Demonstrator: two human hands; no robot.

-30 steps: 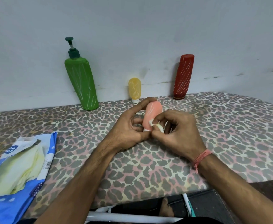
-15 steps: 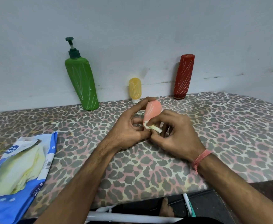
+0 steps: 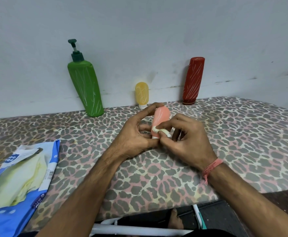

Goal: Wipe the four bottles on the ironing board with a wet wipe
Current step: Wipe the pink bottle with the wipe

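At board's near left: opened blue wet-wipe pack [image 3: 18, 182], lettering partly readable as "ee ee". Mid-board: left hand [image 3: 133, 135] curled round pink bottle [image 3: 161, 117]; right hand [image 3: 186, 139] pinching balled wet wipe [image 3: 161, 130] against it. Best rotated slowly, rubbed firmly. Farther, by wall: green pump bottle [image 3: 87, 89], yellow bottle [image 3: 141, 94], red bottle [image 3: 192, 81], scratched, unlabelled.

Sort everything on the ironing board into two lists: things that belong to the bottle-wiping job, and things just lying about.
Part of the job: pink bottle in the left hand; wet wipe pinched by the right hand; green pump bottle; yellow bottle; red bottle; wipes packet, the supply.

Just lying about: nothing on the ironing board.
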